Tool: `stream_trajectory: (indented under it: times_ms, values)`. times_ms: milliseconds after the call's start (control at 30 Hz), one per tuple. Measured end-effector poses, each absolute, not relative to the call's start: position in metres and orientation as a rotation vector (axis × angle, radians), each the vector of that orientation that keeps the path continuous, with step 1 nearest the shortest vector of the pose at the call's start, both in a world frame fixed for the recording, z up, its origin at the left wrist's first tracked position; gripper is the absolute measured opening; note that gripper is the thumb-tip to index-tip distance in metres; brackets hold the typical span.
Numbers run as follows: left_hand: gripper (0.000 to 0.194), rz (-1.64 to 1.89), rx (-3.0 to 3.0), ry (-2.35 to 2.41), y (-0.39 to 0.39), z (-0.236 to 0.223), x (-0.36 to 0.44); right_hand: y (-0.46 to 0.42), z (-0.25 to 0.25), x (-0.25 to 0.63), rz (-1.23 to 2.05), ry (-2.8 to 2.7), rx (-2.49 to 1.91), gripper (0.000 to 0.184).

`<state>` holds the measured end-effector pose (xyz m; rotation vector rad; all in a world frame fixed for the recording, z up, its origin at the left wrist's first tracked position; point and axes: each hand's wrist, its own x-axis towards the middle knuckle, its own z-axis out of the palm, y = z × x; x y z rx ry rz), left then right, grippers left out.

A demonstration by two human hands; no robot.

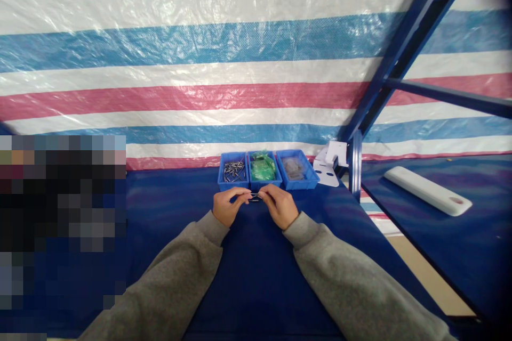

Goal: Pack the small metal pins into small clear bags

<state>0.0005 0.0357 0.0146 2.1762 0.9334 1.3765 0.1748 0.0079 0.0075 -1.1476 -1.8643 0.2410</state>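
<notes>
My left hand (229, 208) and my right hand (281, 206) meet in front of the bins, fingertips pinched. Between them they hold a thin, shiny metal piece (255, 195); its exact kind is too small to tell, and the fingers cover both its ends. Just beyond my left hand stands a blue bin (221, 184) with many slim metal pins (234, 171). The middle blue bin (265, 184) contains green plastic packets (262, 168). In the right blue bin (302, 185) lie clear plastic bags (293, 168).
A white cut-out sheet (330, 162) lies right of the bins, by a blue metal frame (354, 165). On another blue surface to the right rests a long white object (427, 191). Striped sheeting (240, 72) hangs behind the blue table (172, 197). The left side is pixelated.
</notes>
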Motion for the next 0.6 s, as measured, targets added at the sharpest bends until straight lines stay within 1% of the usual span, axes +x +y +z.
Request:
stream_trajectory:
  times_ms: [167, 367, 600]
  values:
    - [0.014, 1.421, 2.160, 1.006, 0.0345, 0.0178, -0.0001, 0.0064, 0.0078, 0.1735, 0.219, -1.919, -1.165, 0.030]
    - [0.017, 1.400, 2.021, 0.894, 0.0312, 0.0172, 0.0028, 0.0099, 0.0054, 0.1759, 0.155, -1.864, -1.234, 0.030]
    - [0.017, 1.367, 2.192, 0.994, 0.0300, 0.0135, 0.0030, 0.0113, 0.0032, 0.1757, 0.129, -1.877, -1.213, 0.033]
